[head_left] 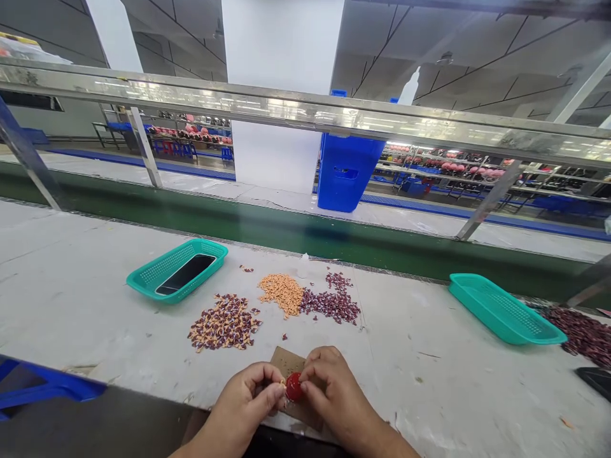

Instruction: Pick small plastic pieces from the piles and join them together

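My left hand (258,397) pinches a small orange piece (282,383) between thumb and fingertips, at the left side of a shiny red round object (294,387). On the other side my right hand (329,388) has its thumb and fingers drawn together against the red object; anything small between them is hidden. Beneath both hands lies a brown board (286,360) near the table's front edge. Beyond it are a pile of small orange pieces (280,292), a pile of dark maroon pieces (334,306), and a pile of two-coloured maroon and orange pieces (225,323).
A green basket (138,280) holding a phone (186,275) stands at left. Another green basket (501,308) sits at right beside a dark red heap (585,334). Behind the table run a green belt (267,222) and a metal rail (286,105); a blue bin (348,172) stands beyond.
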The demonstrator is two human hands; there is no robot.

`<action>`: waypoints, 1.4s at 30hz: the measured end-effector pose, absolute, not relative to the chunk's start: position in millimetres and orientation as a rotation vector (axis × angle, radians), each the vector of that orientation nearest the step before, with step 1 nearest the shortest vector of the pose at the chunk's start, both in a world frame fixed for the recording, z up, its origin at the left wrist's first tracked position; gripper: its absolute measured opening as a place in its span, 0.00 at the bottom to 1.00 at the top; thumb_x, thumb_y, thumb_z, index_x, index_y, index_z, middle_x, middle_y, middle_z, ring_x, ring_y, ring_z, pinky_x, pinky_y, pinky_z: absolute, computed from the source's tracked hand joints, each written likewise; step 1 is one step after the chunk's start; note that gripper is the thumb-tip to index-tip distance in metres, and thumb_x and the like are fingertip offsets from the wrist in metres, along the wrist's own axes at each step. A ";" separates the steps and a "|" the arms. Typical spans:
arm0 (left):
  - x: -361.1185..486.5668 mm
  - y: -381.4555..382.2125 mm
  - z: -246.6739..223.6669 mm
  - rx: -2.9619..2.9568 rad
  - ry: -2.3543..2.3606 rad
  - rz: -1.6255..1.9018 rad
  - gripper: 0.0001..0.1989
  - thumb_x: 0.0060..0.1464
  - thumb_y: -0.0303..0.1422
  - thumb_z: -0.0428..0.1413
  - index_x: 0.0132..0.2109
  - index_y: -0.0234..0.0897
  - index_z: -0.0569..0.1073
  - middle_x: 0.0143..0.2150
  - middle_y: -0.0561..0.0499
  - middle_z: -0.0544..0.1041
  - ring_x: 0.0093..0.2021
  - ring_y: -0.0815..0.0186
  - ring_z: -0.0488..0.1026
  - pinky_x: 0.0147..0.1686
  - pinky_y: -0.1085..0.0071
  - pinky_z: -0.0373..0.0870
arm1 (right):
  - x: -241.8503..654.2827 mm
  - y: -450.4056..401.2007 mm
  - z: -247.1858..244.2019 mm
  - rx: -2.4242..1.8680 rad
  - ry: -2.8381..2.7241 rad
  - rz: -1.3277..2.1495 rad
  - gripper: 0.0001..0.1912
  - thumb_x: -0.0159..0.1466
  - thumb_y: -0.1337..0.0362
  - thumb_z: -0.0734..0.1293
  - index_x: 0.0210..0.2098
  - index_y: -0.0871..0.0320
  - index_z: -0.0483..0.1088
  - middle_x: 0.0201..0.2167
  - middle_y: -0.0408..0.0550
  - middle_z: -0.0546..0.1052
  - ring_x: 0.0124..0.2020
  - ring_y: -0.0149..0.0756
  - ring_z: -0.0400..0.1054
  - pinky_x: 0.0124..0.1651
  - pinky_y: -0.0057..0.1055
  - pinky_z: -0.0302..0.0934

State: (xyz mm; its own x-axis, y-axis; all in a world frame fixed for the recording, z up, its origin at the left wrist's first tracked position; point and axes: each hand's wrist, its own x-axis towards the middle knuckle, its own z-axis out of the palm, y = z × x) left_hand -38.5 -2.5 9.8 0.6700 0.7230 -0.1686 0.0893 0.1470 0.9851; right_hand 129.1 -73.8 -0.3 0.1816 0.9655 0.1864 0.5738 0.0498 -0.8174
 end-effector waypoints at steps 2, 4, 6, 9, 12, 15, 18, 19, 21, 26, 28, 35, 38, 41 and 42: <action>-39.6 -3.8 6.6 1.332 0.738 0.516 0.10 0.49 0.39 0.56 0.28 0.36 0.69 0.23 0.55 0.71 0.26 0.68 0.63 0.29 0.74 0.61 | 126.7 -74.1 -2.0 -1.674 -1.530 0.566 0.10 0.54 0.75 0.66 0.25 0.54 0.73 0.32 0.44 0.73 0.41 0.38 0.63 0.46 0.33 0.54; -39.8 -4.7 4.9 1.310 0.734 0.513 0.10 0.48 0.39 0.57 0.28 0.36 0.69 0.24 0.55 0.70 0.27 0.68 0.63 0.29 0.74 0.60 | 125.3 -73.9 -3.4 -1.700 -1.541 0.534 0.10 0.54 0.75 0.66 0.25 0.53 0.73 0.33 0.44 0.73 0.41 0.38 0.63 0.46 0.34 0.53; -39.2 -5.3 4.5 1.297 0.732 0.513 0.10 0.48 0.38 0.57 0.28 0.36 0.69 0.23 0.56 0.70 0.26 0.69 0.63 0.29 0.74 0.60 | 125.1 -73.4 -4.3 -1.704 -1.545 0.512 0.10 0.54 0.75 0.67 0.25 0.53 0.73 0.33 0.44 0.73 0.41 0.38 0.63 0.47 0.35 0.52; -38.2 -6.3 5.9 1.290 0.721 0.505 0.10 0.48 0.38 0.57 0.28 0.36 0.69 0.23 0.56 0.69 0.26 0.69 0.62 0.29 0.74 0.59 | 124.3 -73.5 -4.2 -1.646 -1.535 0.528 0.08 0.54 0.74 0.67 0.26 0.54 0.73 0.32 0.45 0.72 0.41 0.39 0.63 0.46 0.36 0.53; -38.1 -7.5 7.8 1.300 0.703 0.500 0.11 0.49 0.39 0.57 0.28 0.36 0.69 0.23 0.56 0.68 0.26 0.69 0.61 0.29 0.74 0.59 | 120.7 -74.8 -2.2 -1.474 -1.403 0.624 0.04 0.57 0.68 0.65 0.26 0.56 0.71 0.32 0.47 0.71 0.39 0.39 0.64 0.44 0.35 0.56; -38.5 -8.2 6.6 1.308 0.692 0.496 0.11 0.49 0.39 0.57 0.29 0.36 0.69 0.23 0.56 0.69 0.27 0.68 0.62 0.29 0.74 0.59 | 115.0 -75.7 0.1 -1.310 -1.263 0.739 0.07 0.59 0.61 0.64 0.27 0.56 0.70 0.30 0.46 0.69 0.36 0.38 0.65 0.41 0.34 0.58; -38.7 -8.3 2.4 1.300 0.668 0.495 0.11 0.49 0.39 0.57 0.29 0.35 0.69 0.24 0.56 0.69 0.28 0.68 0.62 0.29 0.74 0.59 | 109.6 -75.0 -0.1 -1.232 -1.216 0.796 0.11 0.59 0.55 0.65 0.27 0.56 0.69 0.29 0.45 0.68 0.34 0.37 0.64 0.39 0.34 0.58; -38.7 -8.4 1.0 1.301 0.658 0.499 0.11 0.49 0.39 0.57 0.29 0.35 0.69 0.24 0.55 0.69 0.28 0.68 0.62 0.29 0.74 0.59 | 108.3 -74.5 -0.8 -1.219 -1.209 0.807 0.12 0.59 0.54 0.65 0.27 0.56 0.69 0.29 0.45 0.68 0.34 0.37 0.64 0.39 0.33 0.58; -38.7 -8.6 -1.0 1.301 0.647 0.507 0.12 0.49 0.40 0.58 0.29 0.35 0.69 0.24 0.55 0.68 0.28 0.68 0.61 0.29 0.74 0.59 | 106.4 -73.5 -2.2 -1.207 -1.197 0.818 0.14 0.59 0.52 0.65 0.27 0.56 0.69 0.29 0.46 0.68 0.33 0.37 0.64 0.38 0.33 0.58; -38.9 -9.0 -0.7 1.282 0.652 0.510 0.14 0.48 0.42 0.59 0.28 0.35 0.69 0.24 0.55 0.68 0.28 0.68 0.62 0.30 0.74 0.59 | 105.1 -72.4 -2.5 -1.229 -1.182 0.827 0.13 0.58 0.53 0.66 0.26 0.57 0.70 0.29 0.46 0.67 0.34 0.38 0.64 0.38 0.33 0.57; -38.8 -8.7 -0.7 1.274 0.642 0.515 0.14 0.48 0.42 0.59 0.28 0.35 0.69 0.25 0.55 0.69 0.28 0.68 0.62 0.30 0.74 0.60 | 105.1 -72.5 -2.6 -1.226 -1.179 0.830 0.13 0.58 0.53 0.66 0.26 0.57 0.70 0.29 0.46 0.67 0.34 0.37 0.64 0.38 0.33 0.57; -37.7 -8.8 -4.4 1.215 0.618 0.580 0.14 0.48 0.42 0.60 0.29 0.35 0.69 0.24 0.56 0.69 0.28 0.69 0.64 0.30 0.74 0.62 | 103.7 -73.0 -9.9 -1.214 -1.168 0.804 0.14 0.58 0.52 0.66 0.26 0.57 0.71 0.29 0.45 0.67 0.33 0.37 0.64 0.38 0.34 0.59; -38.7 -11.4 -4.4 1.211 0.633 0.614 0.13 0.48 0.41 0.60 0.29 0.36 0.70 0.25 0.55 0.71 0.29 0.68 0.66 0.32 0.73 0.63 | 101.8 -73.4 -11.3 -1.213 -1.156 0.795 0.14 0.58 0.52 0.66 0.26 0.56 0.71 0.29 0.45 0.67 0.33 0.36 0.64 0.37 0.34 0.61; -39.5 -13.6 -3.7 1.200 0.637 0.639 0.12 0.49 0.40 0.60 0.30 0.36 0.71 0.26 0.55 0.72 0.30 0.67 0.67 0.33 0.73 0.64 | 100.3 -74.0 -10.5 -1.218 -1.146 0.788 0.14 0.58 0.51 0.66 0.26 0.56 0.71 0.29 0.45 0.68 0.33 0.36 0.65 0.37 0.34 0.61; -39.5 -13.9 -3.4 1.198 0.639 0.644 0.12 0.49 0.40 0.60 0.30 0.36 0.70 0.26 0.55 0.72 0.30 0.67 0.67 0.33 0.73 0.64 | 100.0 -74.2 -10.0 -1.222 -1.145 0.786 0.14 0.58 0.51 0.66 0.26 0.55 0.70 0.29 0.45 0.68 0.33 0.36 0.65 0.37 0.34 0.61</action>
State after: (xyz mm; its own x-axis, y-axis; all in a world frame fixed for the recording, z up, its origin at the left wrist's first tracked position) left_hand -39.5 -13.9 -3.4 0.6602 0.7436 -0.1060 -0.1115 0.2366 0.9652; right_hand 100.0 -74.2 -10.0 0.2811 0.9298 0.2375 0.1132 0.2136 -0.9703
